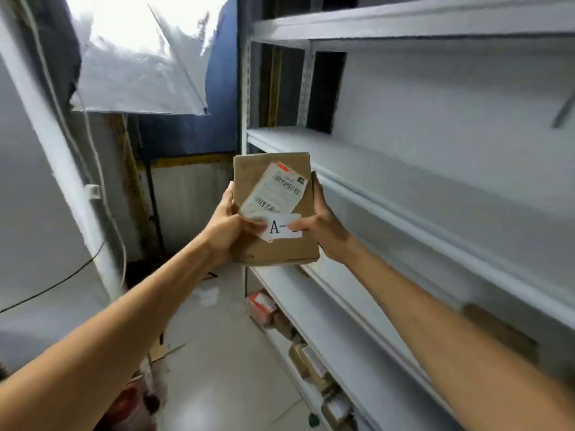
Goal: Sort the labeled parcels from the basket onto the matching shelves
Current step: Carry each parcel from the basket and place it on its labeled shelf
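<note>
Cardboard parcel held by left hand and right hand.

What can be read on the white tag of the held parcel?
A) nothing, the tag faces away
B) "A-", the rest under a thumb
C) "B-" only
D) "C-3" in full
B: the white tag on the brown parcel shows "A-", and the thumb of the right hand covers what follows; the left hand grips the other side.

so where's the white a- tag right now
Head view, centre: the white tag sits low on the front of the brown parcel, just under the shipping label, between the left hand and the right hand, whose thumb covers its right end.
</note>
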